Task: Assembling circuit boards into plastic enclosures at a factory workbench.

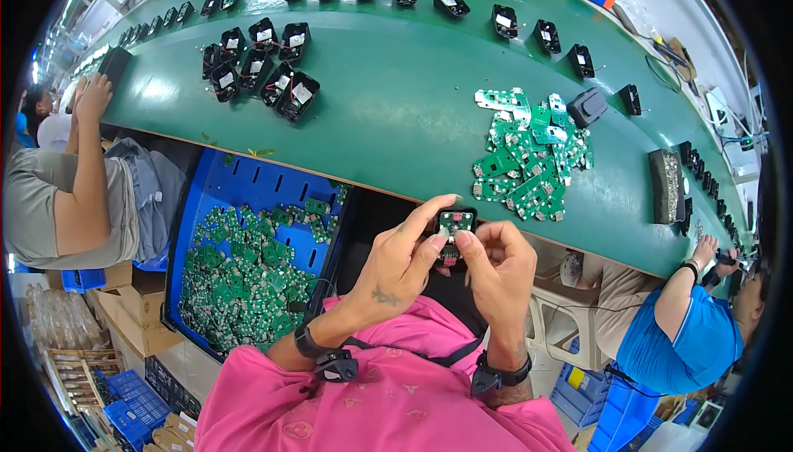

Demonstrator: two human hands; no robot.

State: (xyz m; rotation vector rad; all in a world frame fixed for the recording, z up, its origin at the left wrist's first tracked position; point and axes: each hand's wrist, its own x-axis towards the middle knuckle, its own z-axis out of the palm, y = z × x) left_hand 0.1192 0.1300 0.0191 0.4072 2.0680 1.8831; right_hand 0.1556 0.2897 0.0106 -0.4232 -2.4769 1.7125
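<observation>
Close to the table's front edge, my left hand (395, 264) and my right hand (502, 269) grip a small black plastic housing with a green circuit board (457, 222) in its opening. Both thumbs press on the board's lower part. The fingers wrap round the sides and partly hide the housing. Reddish parts show at the top and bottom of the board. Just beyond my right hand lies a loose pile of green circuit boards (529, 159). A dark housing (587, 108) rests face down beside that pile.
Black housings with wires (296, 97) cluster on the green table (388, 89); more stand in a row along the far side. A blue bin (273, 184) full of circuit boards is at my left. Co-workers sit on either side, one in grey (37, 204), one in blue (686, 340).
</observation>
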